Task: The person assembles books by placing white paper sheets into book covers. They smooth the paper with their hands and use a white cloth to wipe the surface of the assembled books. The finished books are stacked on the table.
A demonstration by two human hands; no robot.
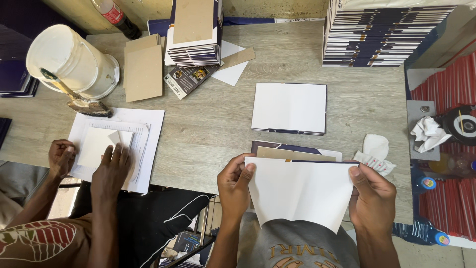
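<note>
We hold a white sheet of paper (302, 191) up at the near edge of the worktop (218, 119), our left hand (235, 186) pinching its left edge between thumb and fingers and our right hand (374, 198) closed on its upper right corner, so the sheet hangs taut between both grips and bows toward us. Just beyond it lies a dark-edged book cover (292, 150) with a brown board showing, seemingly kept close so the sheet can meet it. Farther off sits a small stack of white-faced covers (289, 108), and at the far right a tall stack of dark book blocks (382, 34). A crumpled white cloth (375, 149) lies just beside our right hand. To the left, a co-worker's hands (110, 168) press a white sheet flat on a stack of papers (148, 144), near a white bucket (72, 59) and a glue brush (82, 99) that leans against it within reach.
</note>
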